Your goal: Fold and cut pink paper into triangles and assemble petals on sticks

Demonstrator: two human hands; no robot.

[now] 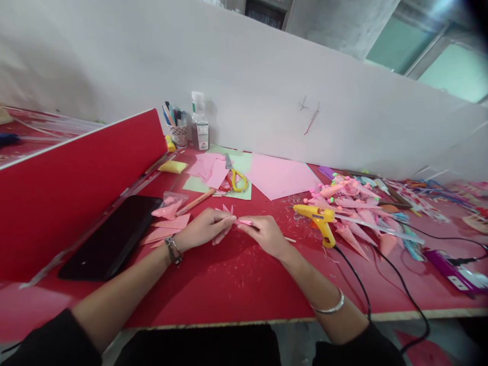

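Note:
Above the middle of the red table, my left hand (208, 227) and my right hand (267, 234) meet at the fingertips. Between them is a small folded piece of pink paper (246, 222), pinched by both hands; much of it is hidden by my fingers. Pointed pink paper tips (227, 208) show just behind my left fingers. Flat pink paper pieces (171, 223) lie beside my left wrist, with a small clear bag of pink bits (168, 207) near them. A yellow glue gun (320, 218) lies to the right of my right hand.
A black phone (114, 239) lies at left by a red divider (84, 178). Scissors (238, 180) rest on paper sheets ahead, near a pen cup (178, 134) and a bottle (201, 127). Pink paper cones (351, 203) are heaped right, cables (358, 284) running past a purple power strip (452, 269).

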